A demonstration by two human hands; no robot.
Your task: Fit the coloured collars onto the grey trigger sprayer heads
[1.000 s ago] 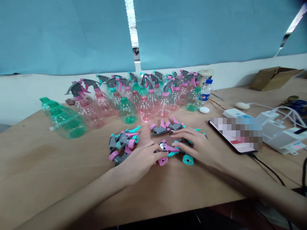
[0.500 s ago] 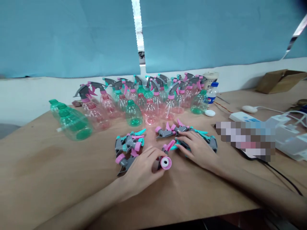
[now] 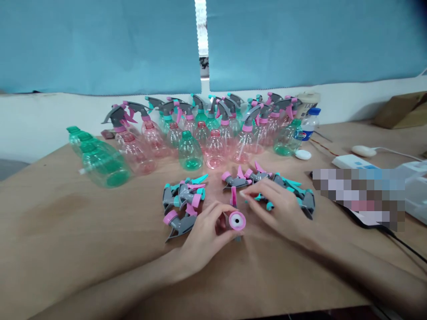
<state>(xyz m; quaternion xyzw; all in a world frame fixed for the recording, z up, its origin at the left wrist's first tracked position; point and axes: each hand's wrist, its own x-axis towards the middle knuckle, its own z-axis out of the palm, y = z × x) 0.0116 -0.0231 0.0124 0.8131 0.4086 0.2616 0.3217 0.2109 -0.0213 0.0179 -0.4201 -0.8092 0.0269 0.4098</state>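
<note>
My left hand (image 3: 211, 229) is closed around a grey trigger spray head with a pink collar (image 3: 237, 221). The collar opening faces me, showing a white disc with a dark hole. The pink trigger (image 3: 234, 195) points away. My right hand (image 3: 282, 206) hovers to the right with bent fingers, thumb and index tips near each other beside that trigger; I make out nothing between them. Loose grey, pink and teal spray heads (image 3: 182, 195) lie left of my left hand. Other pink-and-grey spray heads (image 3: 235, 180) and teal-and-grey spray heads (image 3: 307, 202) lie beyond and beside my right hand.
Pink and green clear bottles (image 3: 191, 153) stand across the back, many topped with spray heads. Green bottles (image 3: 106, 164) are at the left. On the right are a blue-capped bottle (image 3: 310, 124), white lid (image 3: 303, 154), blurred-out device (image 3: 360, 195), white mouse (image 3: 363, 151) and cardboard box (image 3: 400, 111).
My left hand has turned the spray head so its trigger points straight away from me. My right hand has lifted off the loose heads, its thumb and index tips drawing closer. The view has shifted slightly.
</note>
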